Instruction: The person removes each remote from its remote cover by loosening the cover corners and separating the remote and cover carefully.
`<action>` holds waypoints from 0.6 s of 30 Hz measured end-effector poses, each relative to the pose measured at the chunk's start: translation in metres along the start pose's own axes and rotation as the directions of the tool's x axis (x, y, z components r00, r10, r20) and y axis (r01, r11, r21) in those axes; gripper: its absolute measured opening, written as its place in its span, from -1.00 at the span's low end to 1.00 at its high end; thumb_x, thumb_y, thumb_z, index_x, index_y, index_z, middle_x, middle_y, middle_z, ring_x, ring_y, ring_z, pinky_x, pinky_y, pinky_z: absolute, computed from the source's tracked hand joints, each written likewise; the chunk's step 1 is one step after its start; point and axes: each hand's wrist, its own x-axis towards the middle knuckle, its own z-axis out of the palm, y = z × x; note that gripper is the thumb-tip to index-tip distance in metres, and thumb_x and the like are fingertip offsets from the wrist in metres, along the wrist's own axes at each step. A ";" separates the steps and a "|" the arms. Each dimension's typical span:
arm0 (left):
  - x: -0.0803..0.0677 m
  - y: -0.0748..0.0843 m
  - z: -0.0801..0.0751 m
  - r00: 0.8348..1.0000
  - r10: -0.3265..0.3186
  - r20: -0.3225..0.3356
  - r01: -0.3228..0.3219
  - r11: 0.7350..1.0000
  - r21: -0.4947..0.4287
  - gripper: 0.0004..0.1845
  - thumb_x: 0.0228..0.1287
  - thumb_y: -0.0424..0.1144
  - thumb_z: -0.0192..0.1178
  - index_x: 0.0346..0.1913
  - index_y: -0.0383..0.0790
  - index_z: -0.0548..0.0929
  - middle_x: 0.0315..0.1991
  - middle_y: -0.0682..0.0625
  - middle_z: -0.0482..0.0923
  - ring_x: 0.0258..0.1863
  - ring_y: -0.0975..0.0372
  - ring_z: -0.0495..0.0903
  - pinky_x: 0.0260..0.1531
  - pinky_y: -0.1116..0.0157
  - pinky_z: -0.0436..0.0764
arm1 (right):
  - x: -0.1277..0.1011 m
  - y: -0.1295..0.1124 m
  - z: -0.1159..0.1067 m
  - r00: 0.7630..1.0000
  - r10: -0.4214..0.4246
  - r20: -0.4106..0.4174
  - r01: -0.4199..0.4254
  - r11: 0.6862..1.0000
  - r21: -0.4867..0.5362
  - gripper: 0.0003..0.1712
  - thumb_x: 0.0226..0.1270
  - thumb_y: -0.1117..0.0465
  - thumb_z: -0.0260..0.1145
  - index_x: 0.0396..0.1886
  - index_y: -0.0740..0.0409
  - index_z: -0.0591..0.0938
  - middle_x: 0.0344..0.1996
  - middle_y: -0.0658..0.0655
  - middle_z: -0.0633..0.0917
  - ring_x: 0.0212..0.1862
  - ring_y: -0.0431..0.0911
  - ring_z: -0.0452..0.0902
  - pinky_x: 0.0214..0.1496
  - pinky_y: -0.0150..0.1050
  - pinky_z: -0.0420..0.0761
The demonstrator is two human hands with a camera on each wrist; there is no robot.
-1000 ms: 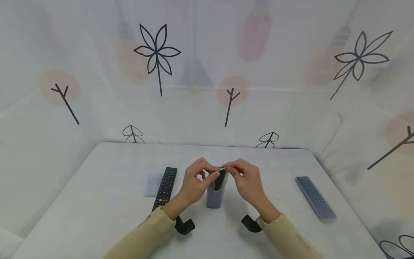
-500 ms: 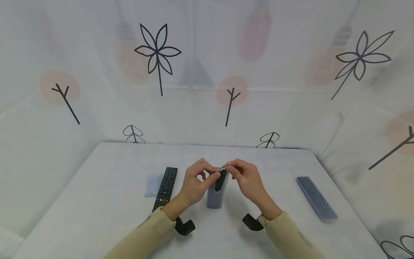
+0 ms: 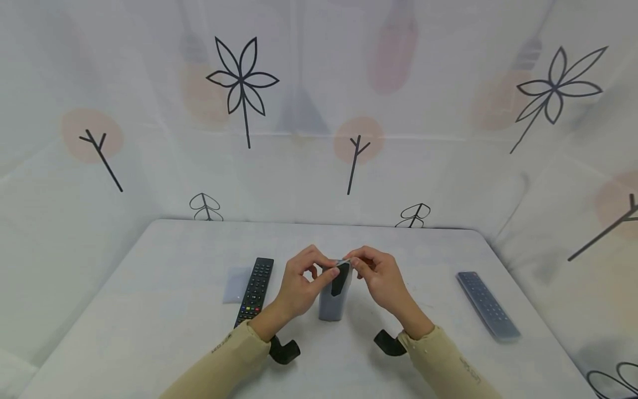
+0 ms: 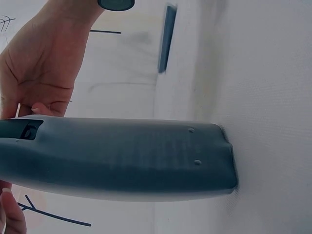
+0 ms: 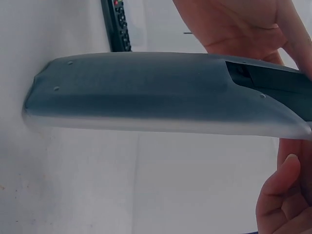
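A remote in a grey silicone sleeve [image 3: 331,305] stands upright on the white table [image 3: 149,310]. Its black body shows through a cutout near the top. My left hand [image 3: 323,266] pinches the sleeve's top edge from the left. My right hand [image 3: 356,264] pinches that edge from the right. In the left wrist view the sleeved remote [image 4: 126,156] fills the frame, with the right hand [image 4: 39,68] behind it. The right wrist view shows the sleeved remote [image 5: 156,92] from the other side, the left hand [image 5: 234,24] beyond it and the right hand's fingers [image 5: 285,190] near the camera.
A bare black remote [image 3: 256,289] lies left of my hands, with a flat translucent piece [image 3: 235,284] beside it. Another remote in a grey sleeve [image 3: 487,305] lies at the right of the table. A patterned white cloth [image 3: 319,111] hangs behind the table.
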 end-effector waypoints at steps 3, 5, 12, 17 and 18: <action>0.000 -0.001 -0.001 1.000 0.003 0.004 -0.003 1.000 -0.001 -0.87 0.16 -0.58 0.32 -0.26 -0.35 0.69 -0.37 -0.08 0.58 -0.37 0.20 0.49 -0.49 0.24 0.51 | 0.000 0.000 0.000 1.000 0.008 0.013 -0.008 1.000 0.008 -0.87 0.43 0.40 0.23 -0.22 0.19 0.70 -0.40 0.05 0.65 -0.44 0.05 0.50 -0.41 -0.29 0.53; -0.003 -0.012 -0.001 1.000 0.006 0.011 -0.006 1.000 -0.001 -0.88 0.20 -0.52 0.33 -0.24 -0.29 0.70 -0.36 -0.03 0.59 -0.36 0.22 0.50 -0.49 0.26 0.51 | 0.000 0.000 -0.001 1.000 0.016 0.024 -0.017 1.000 0.016 -0.87 0.44 0.39 0.23 -0.22 0.20 0.70 -0.39 0.06 0.65 -0.43 0.06 0.50 -0.40 -0.28 0.54; -0.008 -0.038 0.001 1.000 0.018 0.024 -0.018 1.000 -0.001 -0.90 0.27 -0.39 0.34 -0.20 -0.15 0.71 -0.33 0.08 0.59 -0.33 0.24 0.50 -0.48 0.31 0.51 | 0.002 -0.005 -0.003 0.996 0.071 0.056 -0.073 0.997 0.022 -0.89 0.43 0.37 0.24 -0.20 0.23 0.70 -0.39 0.09 0.64 -0.44 0.04 0.50 -0.40 -0.27 0.53; -0.008 -0.039 0.001 0.999 0.033 0.024 -0.033 0.999 -0.009 -0.89 0.26 -0.41 0.35 -0.20 -0.16 0.71 -0.34 0.08 0.59 -0.34 0.24 0.49 -0.49 0.31 0.51 | 0.004 -0.008 -0.005 0.990 0.108 0.093 -0.111 0.994 0.027 -0.89 0.43 0.38 0.25 -0.21 0.25 0.70 -0.45 0.07 0.60 -0.49 -0.02 0.44 -0.45 -0.29 0.47; -0.007 -0.039 0.001 0.999 0.035 0.024 -0.035 0.999 -0.011 -0.89 0.25 -0.41 0.35 -0.20 -0.16 0.71 -0.34 0.07 0.59 -0.34 0.24 0.49 -0.49 0.31 0.51 | 0.004 -0.008 -0.006 0.989 0.112 0.096 -0.115 0.993 0.026 -0.89 0.43 0.38 0.24 -0.21 0.25 0.70 -0.46 0.07 0.59 -0.49 -0.03 0.43 -0.45 -0.29 0.46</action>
